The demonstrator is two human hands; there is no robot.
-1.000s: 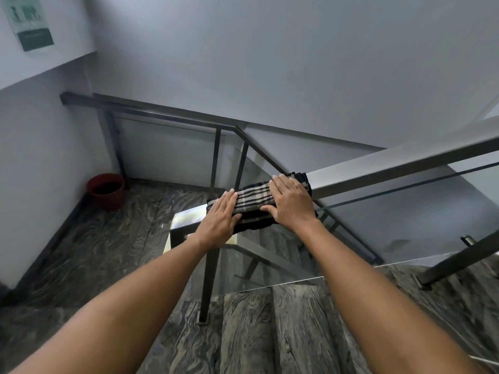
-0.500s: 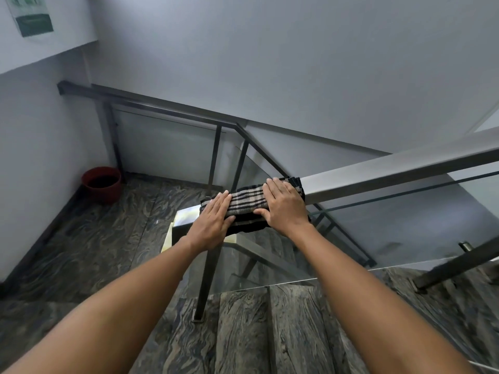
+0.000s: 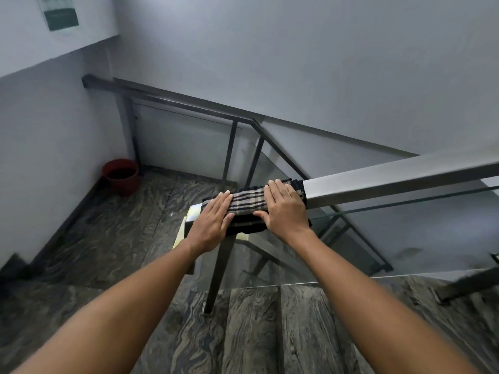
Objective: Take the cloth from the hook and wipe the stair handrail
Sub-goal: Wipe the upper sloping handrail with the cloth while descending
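Cloth (image 3: pixel 247 199) is off its hook and draped over the near end of the handrail (image 3: pixel 391 179), so the fetching part looks done and the wiping is under way; no hook shows in the head view. Left hand (image 3: pixel 213 221) lies flat on the cloth's left part, fingers straight and together, thumb against the near side. Right hand (image 3: pixel 286 206) presses on the right part, fingers laid over the top and thumb tucked along the near face, a light grip on the cloth and rail together. The cloth, striped in black and tan, covers only the rail's end stretch above the post (image 3: pixel 220 268); the long bare run rising to the right seems yet to be wiped, as does the far rail (image 3: pixel 172 99) along the landing, if that counts. A poster (image 3: pixel 60 12) hangs top left on the wall, green and white, its writing too blurred to read. A red bucket (image 3: pixel 121 175) stands in the far corner, unmarked.
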